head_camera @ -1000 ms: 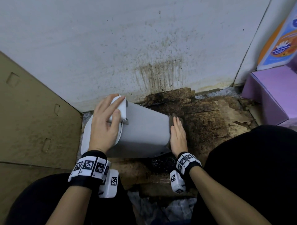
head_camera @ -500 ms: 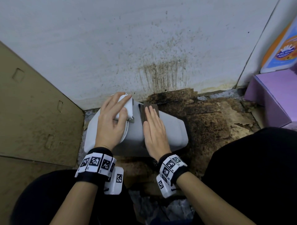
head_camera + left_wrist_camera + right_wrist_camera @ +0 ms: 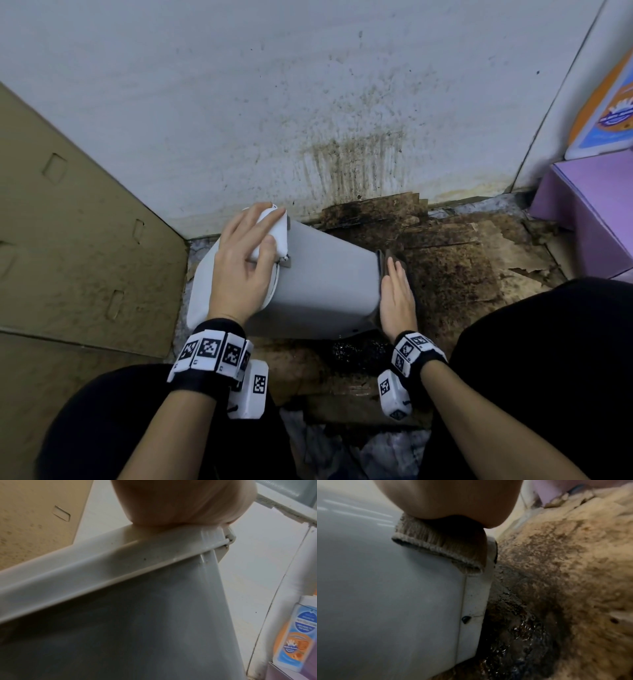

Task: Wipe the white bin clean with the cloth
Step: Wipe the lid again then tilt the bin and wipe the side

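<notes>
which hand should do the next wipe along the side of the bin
Right. The right hand already presses the cloth against the bin, while the left hand steadies its lid end.

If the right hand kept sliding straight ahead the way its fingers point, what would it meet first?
Probably the stained wall, beyond the soiled cardboard. The right hand presses the cloth against the bin base, fingers pointing wallward; depth is unclear.

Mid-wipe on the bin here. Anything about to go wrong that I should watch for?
Two things. The cloth sits at the bottom edge of the white bin, right above wet black grime on the floor; it could pick that up and smear it back on. Also, the bin lies tipped on its side, steadied only by the left hand at its lid end, so a hard push from the right hand might shift it.
</notes>
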